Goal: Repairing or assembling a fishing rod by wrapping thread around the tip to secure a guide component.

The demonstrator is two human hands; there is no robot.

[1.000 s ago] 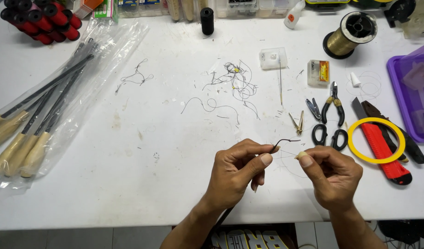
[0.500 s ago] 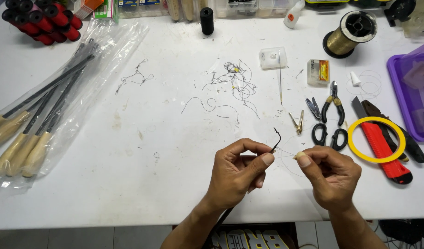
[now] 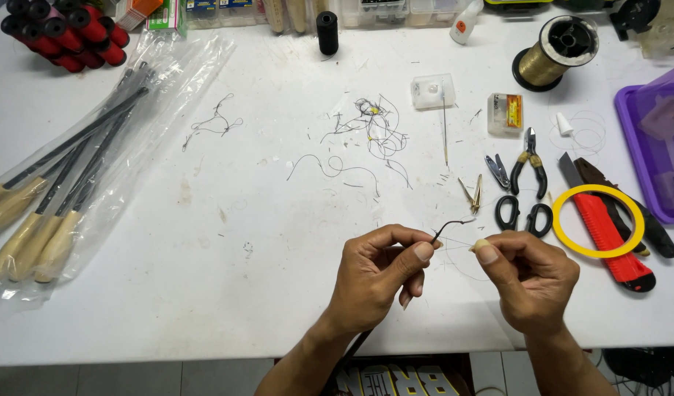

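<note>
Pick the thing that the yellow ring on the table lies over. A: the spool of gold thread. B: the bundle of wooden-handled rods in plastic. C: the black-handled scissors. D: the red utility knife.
D: the yellow ring circles the upper part of the red utility knife, whose blade end and handle stick out past it, while the scissors lie just beside it.

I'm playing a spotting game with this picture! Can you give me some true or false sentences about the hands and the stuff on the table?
1. The left hand pinches a thin dark wire. True.
2. The right hand holds the scissors. False: the scissors lie on the white table.
3. A yellow ring lies over the red utility knife. True.
4. The spool of gold thread sits beside the left hand. False: it stands far back, on the right.
</note>
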